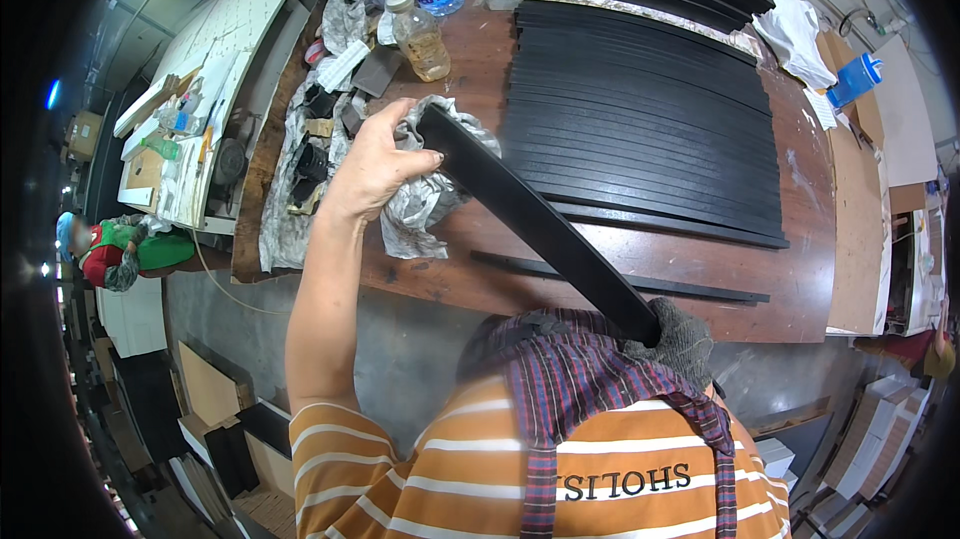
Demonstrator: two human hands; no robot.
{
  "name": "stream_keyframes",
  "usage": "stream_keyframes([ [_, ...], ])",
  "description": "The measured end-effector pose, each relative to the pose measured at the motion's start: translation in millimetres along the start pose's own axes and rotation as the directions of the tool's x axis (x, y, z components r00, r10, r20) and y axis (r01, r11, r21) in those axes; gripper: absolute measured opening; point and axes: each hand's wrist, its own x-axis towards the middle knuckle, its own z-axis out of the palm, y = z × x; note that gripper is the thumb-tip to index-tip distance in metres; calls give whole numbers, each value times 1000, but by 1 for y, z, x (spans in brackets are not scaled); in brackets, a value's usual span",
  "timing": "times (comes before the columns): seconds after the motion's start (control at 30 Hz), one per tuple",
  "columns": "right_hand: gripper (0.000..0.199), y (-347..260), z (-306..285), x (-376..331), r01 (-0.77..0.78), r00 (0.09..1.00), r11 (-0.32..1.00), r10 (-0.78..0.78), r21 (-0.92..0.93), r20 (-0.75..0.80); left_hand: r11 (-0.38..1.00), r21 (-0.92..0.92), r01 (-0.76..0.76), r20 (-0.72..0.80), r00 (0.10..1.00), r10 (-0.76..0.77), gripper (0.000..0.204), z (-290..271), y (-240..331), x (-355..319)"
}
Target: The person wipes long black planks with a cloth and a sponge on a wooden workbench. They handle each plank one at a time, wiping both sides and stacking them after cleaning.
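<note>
Brown wooden table (700, 269) holds rows of flat black strips (640, 119), while the bare left hand (375, 164) squeezes a crumpled grey rag (430, 194) around one long black strip (540, 224), steadied low by the clamped gloved right hand (680, 334).

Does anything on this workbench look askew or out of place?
One thin black strip lies alone near the table's front edge, apart from the neat stack of black strips. The left side is cluttered with crumpled wrapping and bottles.
</note>
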Motion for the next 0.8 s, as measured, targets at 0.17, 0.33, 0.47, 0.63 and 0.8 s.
stream_keyframes([
  [0.17, 67, -3, -1, 4, -13, 1000, 1000, 13, 17, 2, 1000, 3, 11, -2, 1000, -11, 71, 6, -2, 0],
  [0.33, 66, -6, -2, 6, -23, 1000, 999, 23, 35, 7, 998, -57, 19, -85, 996, -24, 65, 8, -10, 0],
  [0.47, 66, -10, 1, 8, -36, 999, 998, 35, 54, 11, 967, -247, -56, -107, 994, 30, 44, 3, -31, 2],
  [0.63, 66, -28, -4, 10, -75, 997, 992, 75, 104, 1, 985, -104, 141, -323, 932, -167, 48, 11, -82, -7],
  [0.8, 66, -49, -15, 12, -173, 985, 958, 167, 228, 43, 998, -39, 58, -374, 925, -69, 27, -35, -147, -34],
])
